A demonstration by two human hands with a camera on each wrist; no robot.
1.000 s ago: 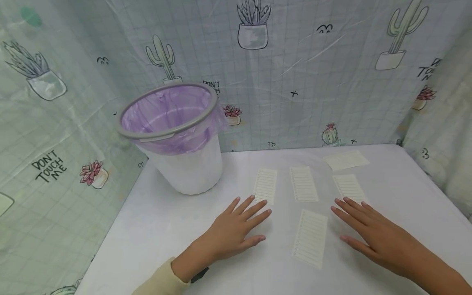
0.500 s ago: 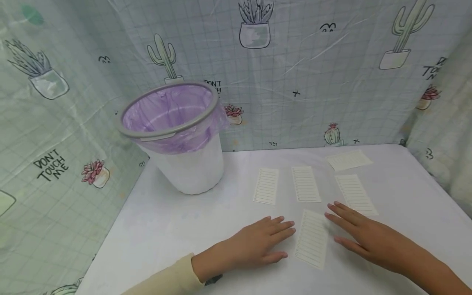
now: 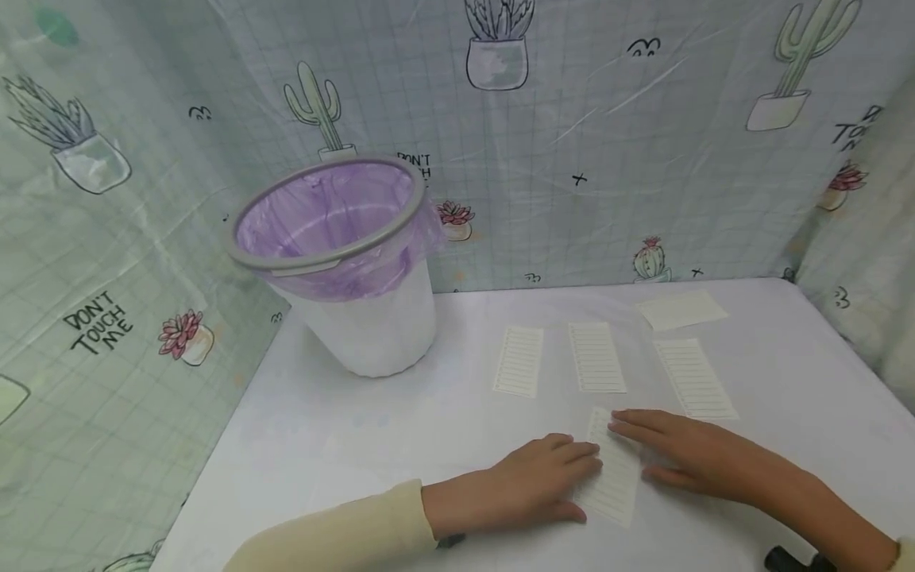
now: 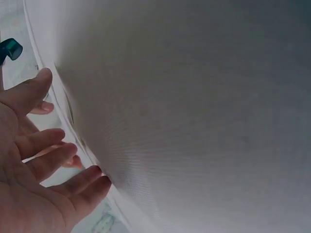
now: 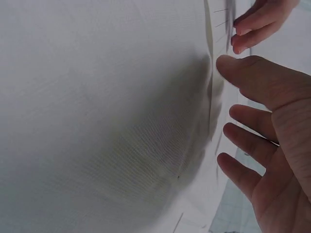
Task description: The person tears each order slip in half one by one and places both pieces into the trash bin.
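A lined paper slip lies on the white table between the two hands in the head view. My left hand reaches in from its left, palm down, with fingertips over the slip's left edge. My right hand comes from the other side; its fingertips overlap the slip's upper right part. Neither hand grips anything. In the left wrist view the left hand has its fingers slightly bent and spread. The right wrist view has the right hand with thumb and fingers apart, close over the white surface.
Behind the hands lie more lined slips: a left one, a middle one and a right one. A paler slip lies at the back right. A white bin with a purple liner stands at the back left, before a cactus-print curtain.
My left hand has moved right and nearer, away from the left slip to the near slip. My right hand has shifted left onto that slip's edge. The slips lie where they were.
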